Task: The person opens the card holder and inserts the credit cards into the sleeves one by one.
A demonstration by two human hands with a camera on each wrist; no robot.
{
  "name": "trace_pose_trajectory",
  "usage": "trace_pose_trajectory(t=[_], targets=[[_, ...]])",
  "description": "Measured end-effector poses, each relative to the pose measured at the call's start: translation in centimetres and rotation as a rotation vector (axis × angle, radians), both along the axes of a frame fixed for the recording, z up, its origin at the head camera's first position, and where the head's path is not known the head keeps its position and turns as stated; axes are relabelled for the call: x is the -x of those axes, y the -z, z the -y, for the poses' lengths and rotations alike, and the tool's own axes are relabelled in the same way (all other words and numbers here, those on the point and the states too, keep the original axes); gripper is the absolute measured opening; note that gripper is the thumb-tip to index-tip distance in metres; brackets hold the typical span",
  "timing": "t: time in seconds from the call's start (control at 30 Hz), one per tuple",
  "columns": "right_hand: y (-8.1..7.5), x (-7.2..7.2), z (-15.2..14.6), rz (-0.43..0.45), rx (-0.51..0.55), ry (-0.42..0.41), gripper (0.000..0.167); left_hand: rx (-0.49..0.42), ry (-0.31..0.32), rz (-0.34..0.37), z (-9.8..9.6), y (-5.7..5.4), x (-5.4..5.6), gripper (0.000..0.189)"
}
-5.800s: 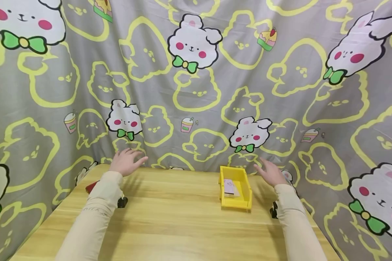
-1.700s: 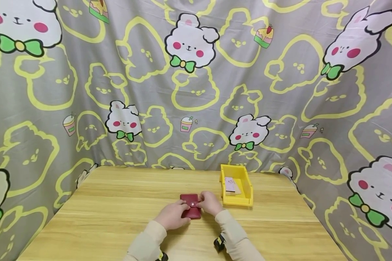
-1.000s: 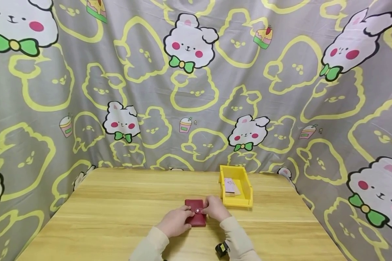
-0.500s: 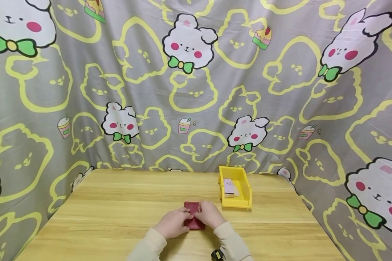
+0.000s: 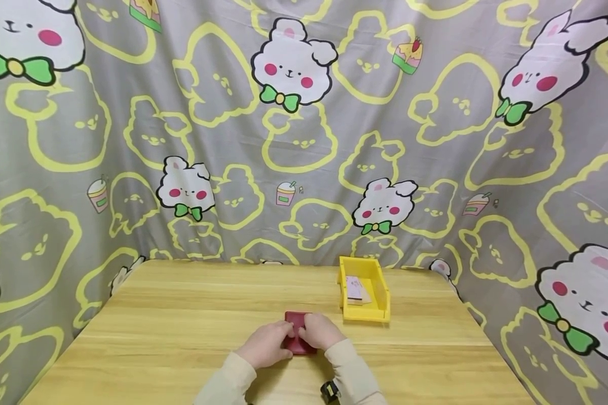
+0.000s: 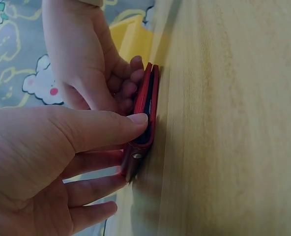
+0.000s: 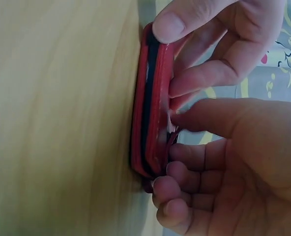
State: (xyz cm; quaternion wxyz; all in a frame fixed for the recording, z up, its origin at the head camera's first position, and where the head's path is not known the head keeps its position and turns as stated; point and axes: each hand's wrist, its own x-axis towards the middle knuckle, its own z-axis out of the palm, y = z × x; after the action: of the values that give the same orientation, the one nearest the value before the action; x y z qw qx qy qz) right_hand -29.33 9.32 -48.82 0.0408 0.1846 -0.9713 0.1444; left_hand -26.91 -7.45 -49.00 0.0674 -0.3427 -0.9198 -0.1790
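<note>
Wallet (image 5: pixel 296 320) ×1, red, on table (image 5: pixel 182 315) | left hand (image 5: pixel 267 344): thumb and fingers gripping its edge | right hand (image 5: pixel 324 332): pinching strap (image 7: pixel 172 140) | hands ×2, covering much of wallet; right between it and bin (image 5: pixel 367 316) | bin ×1, yellow, holding cards (image 5: pixel 354 289), count unclear | curtain (image 5: pixel 233 135) behind | vs 1.0 s ago: right hand further over wallet

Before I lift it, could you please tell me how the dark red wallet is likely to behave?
The dark red wallet probably won't roll, as it lies flat on the table. It is likely fairly stiff, since its covers keep straight edges. It may gape if gripped loosely, because a dark strip shows between the covers.
</note>
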Motion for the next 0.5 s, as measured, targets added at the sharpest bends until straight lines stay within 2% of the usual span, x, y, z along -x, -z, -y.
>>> trace_pose_trajectory(t=[0.13,0.27,0.5], targets=[[-0.3,-0.2,0.1,-0.006,0.023,-0.023,0.02,0.003,-0.013,0.021,0.1,0.1,0.0,0.029],[-0.4,0.0,-0.6,0.055,0.111,-0.066,0.024,-0.001,-0.018,0.04,0.1,0.1,0.2,0.03],[0.4,0.9,-3.4,0.372,0.46,-0.085,0.025,0.008,-0.033,0.062,-0.1,0.2,0.1,0.029]])
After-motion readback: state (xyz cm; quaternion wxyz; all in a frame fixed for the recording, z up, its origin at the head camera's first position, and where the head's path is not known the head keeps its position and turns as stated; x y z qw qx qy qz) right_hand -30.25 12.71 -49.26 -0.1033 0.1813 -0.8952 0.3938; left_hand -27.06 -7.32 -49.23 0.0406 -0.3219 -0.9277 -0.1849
